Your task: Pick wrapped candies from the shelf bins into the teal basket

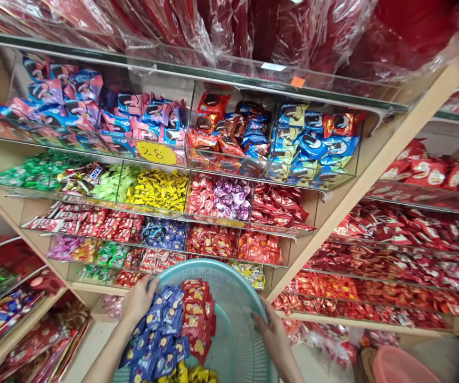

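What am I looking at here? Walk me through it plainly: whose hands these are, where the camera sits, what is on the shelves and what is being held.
There is no machine here. A person wears a camera on the head, so the single picture looks forward and down at that person's own bare hands. The left hand and the right hand each grip the rim of a round pale green basket. Inside it lie blue packets, red packets and some yellow packets at the bottom edge. Ahead stand shop shelves with clear-fronted bins of wrapped sweets and snacks in many colours. A yellow tag reads 28. A pink tub shows at the lower right.
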Demonstrator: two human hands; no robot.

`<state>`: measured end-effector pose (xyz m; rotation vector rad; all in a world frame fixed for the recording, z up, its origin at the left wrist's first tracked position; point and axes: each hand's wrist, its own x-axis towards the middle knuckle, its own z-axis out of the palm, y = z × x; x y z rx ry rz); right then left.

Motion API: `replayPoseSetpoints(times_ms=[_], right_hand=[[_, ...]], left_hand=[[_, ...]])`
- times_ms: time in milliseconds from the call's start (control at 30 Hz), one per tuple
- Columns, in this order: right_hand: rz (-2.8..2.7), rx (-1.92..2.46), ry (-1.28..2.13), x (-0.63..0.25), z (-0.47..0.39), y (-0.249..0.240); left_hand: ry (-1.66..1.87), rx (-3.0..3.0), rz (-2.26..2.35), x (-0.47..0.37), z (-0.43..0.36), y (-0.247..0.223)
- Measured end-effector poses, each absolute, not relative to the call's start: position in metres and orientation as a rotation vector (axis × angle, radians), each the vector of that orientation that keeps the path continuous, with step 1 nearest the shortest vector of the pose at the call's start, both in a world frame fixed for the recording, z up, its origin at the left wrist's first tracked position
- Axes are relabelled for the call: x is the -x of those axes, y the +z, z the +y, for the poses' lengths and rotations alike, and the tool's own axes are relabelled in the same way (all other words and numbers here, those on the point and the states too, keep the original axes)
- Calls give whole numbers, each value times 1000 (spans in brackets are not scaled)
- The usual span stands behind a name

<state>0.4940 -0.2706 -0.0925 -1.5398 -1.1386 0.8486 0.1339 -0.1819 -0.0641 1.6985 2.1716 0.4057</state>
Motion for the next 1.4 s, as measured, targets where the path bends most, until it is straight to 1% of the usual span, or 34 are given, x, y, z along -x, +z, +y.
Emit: replayPoseSetpoints(times_ms=[300,567,733,800,867,967,1033,1100,1200,1400], right_hand=[[-1115,1572,818,-472,-260,-101],[-1119,1608,771,-450,-259,-117],[-1194,1681,785,-447,-255,-98],[-1233,1733,727,-448,-238,-83],[-1270,1772,573,-445,-210,-66],[-1571,1703,505,-431,-153,-45],[-1756,1811,458,-417,-117,-37],[-1903,2031,395,-405,-88,-34],[-1933,2351,359,-396,-64,-35],[-1885,2481,445,-394,-51,-40]], left_hand=[[363,-1781,2203,-118,-161,-42],[359,-1846,2143,-99,-141,-64],[397,-1857,2073,-92,-132,-69],[390,-1869,2035,-89,-128,-69],[378,-1879,2007,-87,-124,-69],[376,-1875,1981,-86,-121,-69],[384,-1856,1970,-86,-120,-71],[385,-1830,1976,-88,-121,-73],[395,-1823,1985,-89,-121,-75],[432,-1840,2001,-90,-122,-75]])
